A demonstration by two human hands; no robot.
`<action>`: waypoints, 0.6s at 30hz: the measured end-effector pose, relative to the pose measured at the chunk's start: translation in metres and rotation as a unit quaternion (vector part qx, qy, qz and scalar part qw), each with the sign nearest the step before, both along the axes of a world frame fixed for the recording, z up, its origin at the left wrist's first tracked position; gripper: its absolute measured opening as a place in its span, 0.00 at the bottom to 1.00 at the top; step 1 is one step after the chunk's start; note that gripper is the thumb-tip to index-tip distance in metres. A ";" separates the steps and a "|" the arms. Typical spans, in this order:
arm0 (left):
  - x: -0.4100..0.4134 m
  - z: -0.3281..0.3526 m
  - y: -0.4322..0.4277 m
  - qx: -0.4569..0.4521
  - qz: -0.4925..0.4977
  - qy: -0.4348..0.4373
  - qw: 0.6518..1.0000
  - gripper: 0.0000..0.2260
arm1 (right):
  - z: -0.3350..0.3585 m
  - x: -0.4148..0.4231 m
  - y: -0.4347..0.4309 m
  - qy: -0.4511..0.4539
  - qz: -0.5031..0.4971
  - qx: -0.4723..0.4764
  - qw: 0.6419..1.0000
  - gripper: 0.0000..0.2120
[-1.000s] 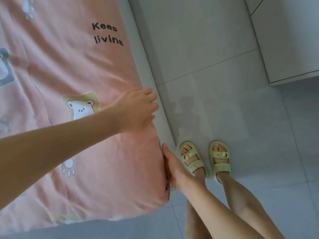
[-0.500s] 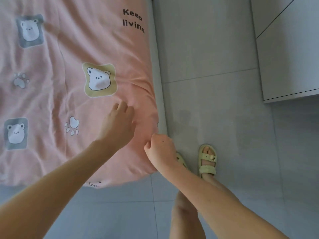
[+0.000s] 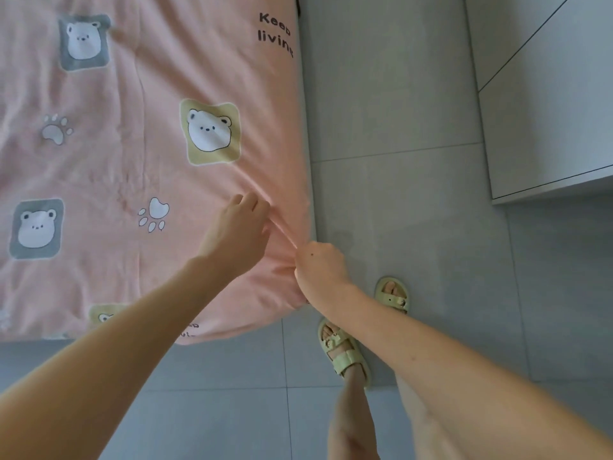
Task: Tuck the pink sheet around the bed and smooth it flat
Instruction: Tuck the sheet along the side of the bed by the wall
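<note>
The pink sheet (image 3: 139,154), printed with bear faces and paw marks, covers the bed and fills the upper left of the head view. Its near right corner hangs over the mattress edge. My right hand (image 3: 320,270) is fisted on a pinch of the pink sheet at that corner's right edge, and a tight crease runs from it up to the left. My left hand (image 3: 237,234) lies on top of the sheet just left of the crease, fingers bent, pressing the fabric down. Whether its fingertips pinch the fold is hidden.
Grey floor tiles (image 3: 398,200) lie to the right of and below the bed. A white cabinet (image 3: 544,121) stands at the upper right. My feet in pale yellow sandals (image 3: 345,353) stand on the tiles close to the bed corner.
The view has swung so more of the bed top shows. My right hand rose from the mattress side and closed on the sheet's corner edge. My left hand drew back toward that corner.
</note>
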State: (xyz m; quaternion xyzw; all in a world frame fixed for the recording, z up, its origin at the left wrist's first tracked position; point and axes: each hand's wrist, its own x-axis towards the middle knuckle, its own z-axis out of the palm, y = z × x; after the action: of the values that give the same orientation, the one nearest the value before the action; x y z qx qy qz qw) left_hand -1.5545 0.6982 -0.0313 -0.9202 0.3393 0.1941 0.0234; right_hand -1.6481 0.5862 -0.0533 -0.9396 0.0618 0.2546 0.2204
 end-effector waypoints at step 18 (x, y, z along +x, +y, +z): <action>-0.075 -0.007 0.039 0.208 -0.181 -0.037 0.961 0.06 | -0.002 -0.031 0.041 0.018 0.055 -0.006 0.998 0.14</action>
State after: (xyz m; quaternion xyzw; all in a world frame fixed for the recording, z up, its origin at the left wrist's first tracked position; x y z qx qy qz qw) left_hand -1.6291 0.7376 -0.0380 -0.8247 0.4515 0.2184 0.2615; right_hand -1.6791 0.6277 -0.0558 -0.9382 0.0155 0.2827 0.1992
